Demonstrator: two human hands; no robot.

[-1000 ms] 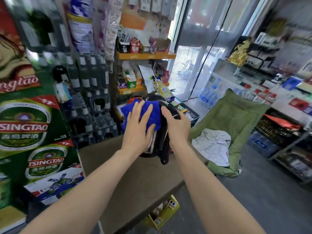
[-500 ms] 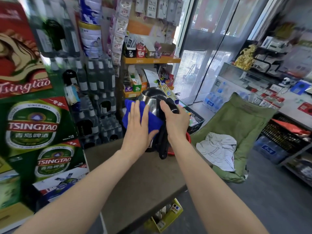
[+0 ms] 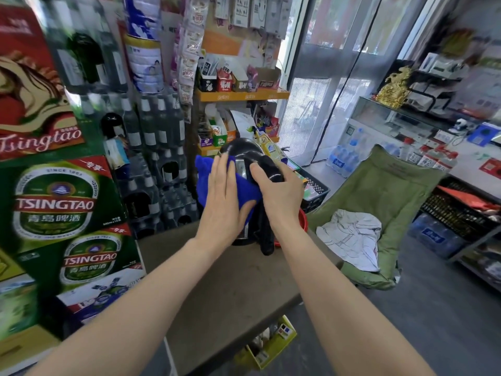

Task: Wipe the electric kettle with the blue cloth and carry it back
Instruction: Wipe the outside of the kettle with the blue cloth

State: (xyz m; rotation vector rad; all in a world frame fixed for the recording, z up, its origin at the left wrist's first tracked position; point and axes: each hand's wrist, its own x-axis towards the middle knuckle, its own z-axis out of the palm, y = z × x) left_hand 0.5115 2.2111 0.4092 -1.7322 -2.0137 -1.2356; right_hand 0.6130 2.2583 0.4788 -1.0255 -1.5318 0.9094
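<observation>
Electric kettle (image 3: 244,156): black lid and handle, shiny steel body, standing upright at the far end of a brown table (image 3: 233,289), near the scene's centre.

Blue cloth (image 3: 208,180): lying against the kettle's left side, one corner sticking out to the left.

Left hand (image 3: 226,202): lying flat with fingers stretched out, palm pressing the blue cloth onto the kettle body; not closing around anything.

Right hand (image 3: 282,194): gripping the top of the kettle's black handle (image 3: 264,229), thumb reaching across toward the lid; the handle's lower end is showing below the wrist.

Red basin (image 3: 302,221): peeking out just behind and right of the kettle, mostly hidden.

Beer cartons (image 3: 59,207): green, stacked along the left side, reading "TSINGTAO".

Bottled water packs (image 3: 160,169): shrink-wrapped, piled to the far left of the kettle.

Orange shelves (image 3: 241,96): standing beyond the kettle, carrying small boxed goods.

Green folding chair (image 3: 387,202): sitting on the floor to the right, with a white cloth (image 3: 352,234) crumpled on its seat.

Yellow box (image 3: 268,346): resting on the floor under the table's near edge.
</observation>
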